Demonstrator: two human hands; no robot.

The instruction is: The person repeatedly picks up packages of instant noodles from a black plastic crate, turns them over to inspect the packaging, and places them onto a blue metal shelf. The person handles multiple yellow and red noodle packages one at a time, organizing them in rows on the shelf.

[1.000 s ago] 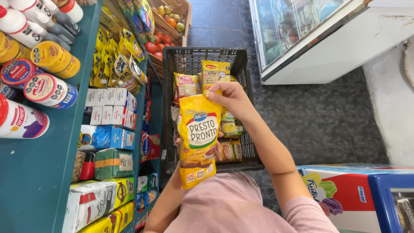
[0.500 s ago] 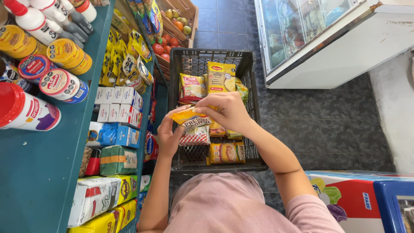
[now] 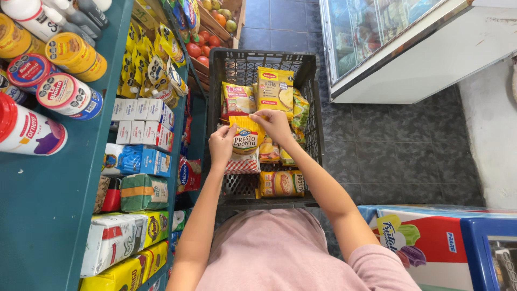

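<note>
Teal shelving [image 3: 48, 215], dark tiled floor [image 3: 398, 151], glass-topped freezer [image 3: 431, 59]

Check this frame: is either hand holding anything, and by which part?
Yes. Both hands hold one yellow food packet over the black plastic crate: the left hand at its upper left edge, the right hand pinching its top right corner.

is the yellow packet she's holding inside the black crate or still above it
Cannot tell for sure. Both the left hand and right hand grip the yellow packet by its top edge within the black crate rim; its height is unclear.
</note>
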